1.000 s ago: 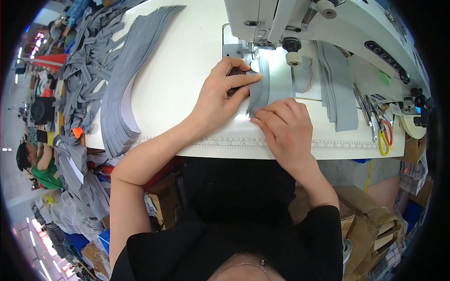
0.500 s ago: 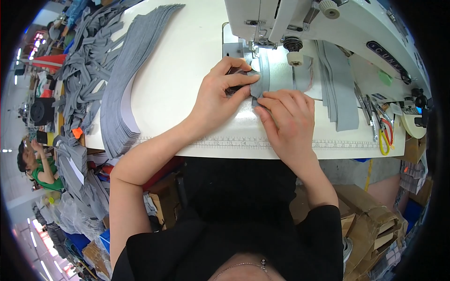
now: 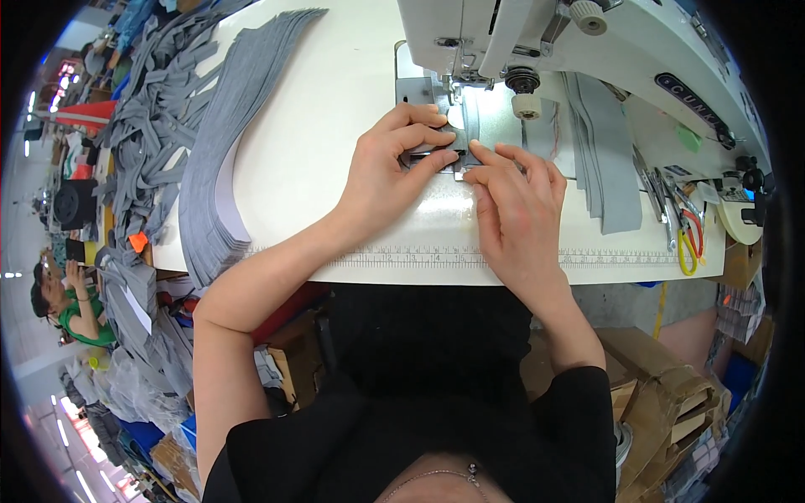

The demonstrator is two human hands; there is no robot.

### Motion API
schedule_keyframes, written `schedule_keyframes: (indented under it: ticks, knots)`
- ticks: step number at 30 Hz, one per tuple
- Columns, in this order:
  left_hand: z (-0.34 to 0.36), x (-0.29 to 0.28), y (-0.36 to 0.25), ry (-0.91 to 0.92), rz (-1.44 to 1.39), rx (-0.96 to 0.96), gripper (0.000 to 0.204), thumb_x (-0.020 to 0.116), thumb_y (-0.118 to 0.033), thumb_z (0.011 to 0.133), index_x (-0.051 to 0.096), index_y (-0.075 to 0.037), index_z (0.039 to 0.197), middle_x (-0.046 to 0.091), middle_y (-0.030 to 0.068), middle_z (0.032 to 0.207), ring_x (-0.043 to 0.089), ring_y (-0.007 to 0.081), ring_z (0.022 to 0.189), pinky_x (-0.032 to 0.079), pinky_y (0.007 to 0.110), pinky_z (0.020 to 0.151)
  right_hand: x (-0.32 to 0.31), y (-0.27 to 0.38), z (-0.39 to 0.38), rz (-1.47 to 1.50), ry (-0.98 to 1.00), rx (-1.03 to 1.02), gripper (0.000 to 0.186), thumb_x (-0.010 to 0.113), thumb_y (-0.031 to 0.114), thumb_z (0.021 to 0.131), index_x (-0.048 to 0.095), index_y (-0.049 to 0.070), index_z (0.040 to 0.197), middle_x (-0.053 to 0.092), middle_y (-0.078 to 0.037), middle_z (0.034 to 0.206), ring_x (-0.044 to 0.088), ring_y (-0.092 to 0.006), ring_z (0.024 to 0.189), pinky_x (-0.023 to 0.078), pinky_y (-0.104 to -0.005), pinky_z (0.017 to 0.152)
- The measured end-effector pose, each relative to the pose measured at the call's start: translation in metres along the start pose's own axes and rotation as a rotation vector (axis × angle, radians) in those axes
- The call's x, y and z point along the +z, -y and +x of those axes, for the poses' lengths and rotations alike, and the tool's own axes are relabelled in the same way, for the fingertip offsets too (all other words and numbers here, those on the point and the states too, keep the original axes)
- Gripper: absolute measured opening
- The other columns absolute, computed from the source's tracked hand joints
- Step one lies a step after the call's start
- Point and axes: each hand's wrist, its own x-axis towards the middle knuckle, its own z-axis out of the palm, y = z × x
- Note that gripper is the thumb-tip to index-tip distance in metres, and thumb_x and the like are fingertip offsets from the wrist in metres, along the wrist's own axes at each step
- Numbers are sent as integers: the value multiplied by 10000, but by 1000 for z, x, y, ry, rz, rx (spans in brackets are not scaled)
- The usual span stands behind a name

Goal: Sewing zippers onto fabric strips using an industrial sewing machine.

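A grey fabric strip (image 3: pixel 472 117) lies on the bed of the white sewing machine (image 3: pixel 537 50), running up beside the needle and presser foot (image 3: pixel 454 88). My left hand (image 3: pixel 390 163) reaches in from the left, its thumb and fingers bent close together at the strip's left edge, over a dark metal attachment (image 3: pixel 426 157). From the right, my right hand (image 3: pixel 521 201) has its index fingertip on the strip's near end, with the other fingers curled beside it. The fingertips of both hands almost meet there. They partly cover the fabric.
A long stack of grey strips (image 3: pixel 214 159) lies on the left, with a tangled grey heap (image 3: pixel 147 126) beyond. More grey pieces (image 3: pixel 608 159) rest right of the needle, near yellow-and-red handled scissors (image 3: pixel 689 243) and metal tools. A printed ruler (image 3: pixel 402 256) follows the table's front edge.
The strip has moved away from me toward the presser foot, so less of it shows between my hands. My right hand's fingers have shifted slightly forward; my left hand stays nearly in place.
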Motion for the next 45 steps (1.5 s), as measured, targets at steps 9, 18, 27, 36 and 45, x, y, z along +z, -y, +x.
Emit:
schedule_keyframes:
  ticks: [9,18,27,36,45]
  knots:
    - [2,1,-1,-23,28,40,211,766,-72,889,763,13,1082,661,120,1189,703,254,988,586,336,779,-1,-12,12,-36,24,-63,221,644,7,841,673,60,1053,673,-87,1298,564,-301,1232,359,-482,1048]
    - [12,-9,-1,77,83,33,228,783,-141,888,711,11,1042,661,138,1168,658,307,1016,565,370,835,5,-33,32,-150,21,-191,206,654,37,844,657,63,1048,696,-97,1251,568,-340,1214,361,-520,1055]
    - [21,-12,3,88,315,166,378,822,-337,861,634,-33,983,652,103,1038,618,295,952,460,380,850,11,-34,32,-131,34,-146,210,674,56,852,654,77,1060,700,-101,1159,565,-335,1227,337,-535,1090]
    - [49,-12,21,-159,96,-73,158,670,-86,928,650,-12,1067,660,133,1055,614,339,982,485,458,884,5,-36,33,-133,49,-99,115,643,93,936,643,93,1051,694,-73,1188,589,-288,1133,329,-508,1102]
    - [86,-9,48,197,758,32,389,548,-111,969,629,-84,1348,551,95,1507,430,280,1481,204,688,1208,5,-30,31,-108,52,-144,141,641,91,929,631,75,1069,670,-86,1295,565,-321,1119,322,-514,1097]
